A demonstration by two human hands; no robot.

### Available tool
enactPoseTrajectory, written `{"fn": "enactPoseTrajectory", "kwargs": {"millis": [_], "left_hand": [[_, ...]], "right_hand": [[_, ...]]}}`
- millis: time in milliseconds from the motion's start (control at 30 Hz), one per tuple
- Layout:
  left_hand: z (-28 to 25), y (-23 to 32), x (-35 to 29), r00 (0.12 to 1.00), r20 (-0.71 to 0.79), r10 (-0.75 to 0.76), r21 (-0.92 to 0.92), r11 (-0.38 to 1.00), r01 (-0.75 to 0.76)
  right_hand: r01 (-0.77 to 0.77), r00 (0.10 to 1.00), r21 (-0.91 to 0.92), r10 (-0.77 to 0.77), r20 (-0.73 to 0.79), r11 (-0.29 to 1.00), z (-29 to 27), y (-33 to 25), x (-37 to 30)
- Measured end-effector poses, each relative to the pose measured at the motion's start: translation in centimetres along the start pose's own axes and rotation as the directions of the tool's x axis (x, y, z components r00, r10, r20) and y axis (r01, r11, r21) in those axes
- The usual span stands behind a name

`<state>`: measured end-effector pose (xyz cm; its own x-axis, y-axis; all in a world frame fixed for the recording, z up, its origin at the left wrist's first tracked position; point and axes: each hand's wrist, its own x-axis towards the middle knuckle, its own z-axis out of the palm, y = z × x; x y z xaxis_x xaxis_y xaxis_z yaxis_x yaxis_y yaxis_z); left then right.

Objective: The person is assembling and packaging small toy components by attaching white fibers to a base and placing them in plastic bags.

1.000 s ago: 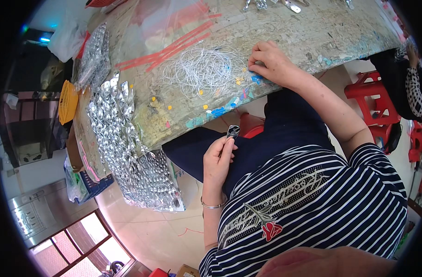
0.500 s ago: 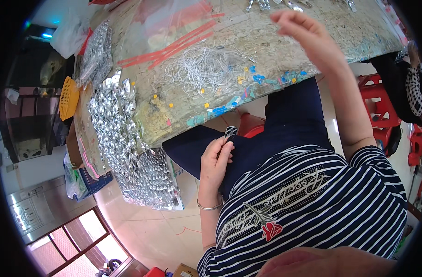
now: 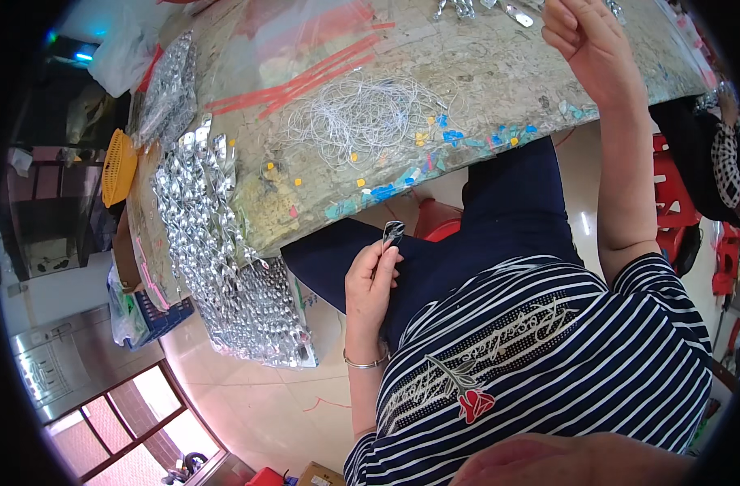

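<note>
My left hand [image 3: 370, 279] is over my lap, just below the table edge. It pinches a small shiny silver metal piece [image 3: 394, 232] upright between thumb and fingers. My right hand [image 3: 584, 40] is raised above the far side of the table [image 3: 499, 77] with its fingers curled together. Whether anything is held in them is too small to tell. A loose tangle of thin white wire [image 3: 362, 117] lies on the table between the two hands, with small blue and yellow bits [image 3: 451, 138] scattered near the table's front edge.
Rows of shiny silver pieces [image 3: 200, 202] cover the table's left side and hang over its corner. Red strips [image 3: 305, 73] lie under clear plastic. A yellow basket [image 3: 117, 166] and a blue crate [image 3: 163, 314] are at the left. At the right are red stools [image 3: 669, 202] and another person [image 3: 722, 162].
My right hand has lifted off the table's front edge by the blue bits and moved up and away over the table. My left hand has stayed with the silver piece.
</note>
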<state>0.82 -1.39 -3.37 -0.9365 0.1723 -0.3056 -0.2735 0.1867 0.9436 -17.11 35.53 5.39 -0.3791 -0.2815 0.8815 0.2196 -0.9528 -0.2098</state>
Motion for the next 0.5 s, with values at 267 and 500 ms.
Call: {"fn": "enactPoseTrajectory", "kwargs": {"millis": [267,500], "left_hand": [[0.4,1.5,0.2,1.0,-0.027,0.006,-0.108,0.994,-0.009],[0.8,4.7,0.2,0.996,-0.078,-0.041,-0.187,0.982,0.026]], "right_hand": [[-0.871,0.462,-0.474,-0.116,-0.879,0.128,7.6,11.0,-0.4],[-0.945,0.282,-0.185,0.389,-0.877,0.268,7.1,18.7,-2.6]]}}
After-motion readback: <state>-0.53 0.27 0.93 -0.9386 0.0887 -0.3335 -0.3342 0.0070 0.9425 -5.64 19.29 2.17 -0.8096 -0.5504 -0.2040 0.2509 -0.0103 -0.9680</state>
